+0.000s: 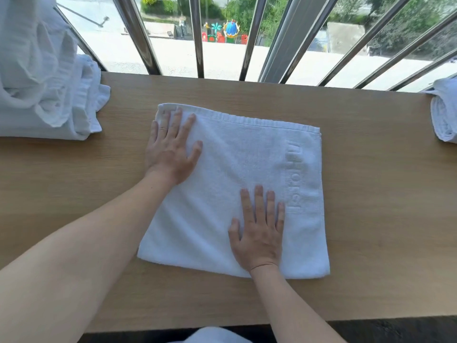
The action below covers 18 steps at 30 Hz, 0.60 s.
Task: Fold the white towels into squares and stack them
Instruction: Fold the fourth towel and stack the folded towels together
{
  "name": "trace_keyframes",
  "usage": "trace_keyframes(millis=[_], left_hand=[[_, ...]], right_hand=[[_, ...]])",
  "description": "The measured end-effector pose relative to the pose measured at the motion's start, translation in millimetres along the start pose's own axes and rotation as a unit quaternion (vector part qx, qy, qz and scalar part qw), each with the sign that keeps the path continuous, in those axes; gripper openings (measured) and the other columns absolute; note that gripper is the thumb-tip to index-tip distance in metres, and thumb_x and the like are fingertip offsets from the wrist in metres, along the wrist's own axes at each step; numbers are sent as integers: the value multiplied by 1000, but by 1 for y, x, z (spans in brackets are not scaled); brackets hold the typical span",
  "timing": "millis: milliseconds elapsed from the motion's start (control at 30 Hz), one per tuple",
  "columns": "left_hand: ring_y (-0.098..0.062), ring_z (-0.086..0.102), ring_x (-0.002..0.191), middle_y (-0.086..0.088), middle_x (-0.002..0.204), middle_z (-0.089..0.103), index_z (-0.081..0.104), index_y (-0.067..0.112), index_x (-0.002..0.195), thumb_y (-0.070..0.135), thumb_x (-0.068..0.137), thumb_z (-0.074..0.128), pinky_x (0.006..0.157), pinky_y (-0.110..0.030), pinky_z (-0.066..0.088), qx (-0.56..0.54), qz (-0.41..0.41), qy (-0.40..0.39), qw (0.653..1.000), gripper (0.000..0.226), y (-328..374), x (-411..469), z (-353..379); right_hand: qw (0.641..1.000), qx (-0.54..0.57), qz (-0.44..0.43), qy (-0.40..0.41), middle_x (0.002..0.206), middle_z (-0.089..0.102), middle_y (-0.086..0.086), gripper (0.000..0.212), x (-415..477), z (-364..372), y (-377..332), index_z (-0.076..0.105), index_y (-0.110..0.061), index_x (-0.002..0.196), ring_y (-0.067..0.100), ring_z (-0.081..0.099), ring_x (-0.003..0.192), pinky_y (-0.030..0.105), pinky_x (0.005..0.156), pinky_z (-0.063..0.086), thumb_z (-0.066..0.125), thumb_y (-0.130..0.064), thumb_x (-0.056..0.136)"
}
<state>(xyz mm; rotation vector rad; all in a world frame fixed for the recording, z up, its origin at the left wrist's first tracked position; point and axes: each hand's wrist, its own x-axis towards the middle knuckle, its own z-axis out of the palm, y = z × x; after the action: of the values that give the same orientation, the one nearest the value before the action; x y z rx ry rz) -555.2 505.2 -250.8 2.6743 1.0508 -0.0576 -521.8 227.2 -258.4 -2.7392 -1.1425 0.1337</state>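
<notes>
A white towel [222, 174] with embossed lettering along its right side lies folded flat in the middle of the wooden table [371, 194]. My left hand [170, 149] rests palm down on the towel's far left corner, fingers spread. My right hand [259, 231] lies flat on the towel's near right part, just left of the lettering. Neither hand grips the cloth. A heap of loose white towels [44, 90] sits at the table's far left. Another white towel [445, 112] lies at the far right edge, partly out of view.
Metal window bars [197, 35] rise behind the table's far edge, with a street and playground outside. The table's near edge runs across the bottom, with a bit of white cloth [212, 336] below it.
</notes>
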Motion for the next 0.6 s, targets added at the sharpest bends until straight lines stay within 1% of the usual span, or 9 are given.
trace_keyframes(millis=[167, 267, 333, 400, 500, 600], left_hand=[[-21, -7, 155, 0, 169, 1, 9, 32, 160, 53, 100, 21, 125, -44, -5, 1, 7, -1, 1000, 65, 3, -1, -2], [-23, -9, 155, -4, 169, -2, 9, 24, 162, 42, 104, 17, 124, -39, -11, 3, 0, 0, 1000, 61, 14, -13, 0], [-25, -9, 155, -5, 169, -2, 10, 17, 161, 38, 105, 17, 124, -39, -12, -14, 4, 0, 1000, 60, 31, -37, 4], [-27, -6, 155, -6, 168, 0, 11, 16, 160, 40, 105, 20, 125, -42, -8, -41, 25, -20, 999, 61, 53, -74, 13], [-28, 1, 155, -6, 168, 6, 16, 22, 160, 45, 102, 27, 125, -48, 3, -23, 82, -31, 996, 63, 76, -137, 31], [-25, 0, 156, -2, 169, 4, 15, 27, 161, 47, 103, 27, 125, -50, 6, 10, 93, -33, 995, 63, 66, -167, 39]], right_hand=[[1000, -2, 2, 0, 168, 11, 6, 71, 1, 1, 0, 21, -24, 160, 32, 6, 155, 58, 123, 10, 41, -44, 95], [1000, -2, 5, 1, 168, 14, 7, 69, 1, -1, -1, 23, -24, 160, 32, 8, 155, 58, 123, 12, 40, -43, 95], [1000, -2, 8, 4, 167, 17, 7, 67, 2, -2, -1, 27, -24, 159, 32, 10, 155, 58, 122, 13, 39, -43, 96], [1000, -2, 10, 4, 167, 18, 7, 66, 2, -2, -2, 29, -23, 158, 31, 11, 154, 58, 122, 13, 40, -42, 95], [1000, 5, 10, 3, 167, 19, 7, 64, 3, -3, -2, 31, -23, 158, 31, 12, 154, 57, 123, 13, 39, -42, 96], [1000, 9, 15, -15, 168, 16, 5, 65, 1, -4, -1, 26, -26, 159, 29, 8, 155, 55, 124, 10, 34, -42, 97]])
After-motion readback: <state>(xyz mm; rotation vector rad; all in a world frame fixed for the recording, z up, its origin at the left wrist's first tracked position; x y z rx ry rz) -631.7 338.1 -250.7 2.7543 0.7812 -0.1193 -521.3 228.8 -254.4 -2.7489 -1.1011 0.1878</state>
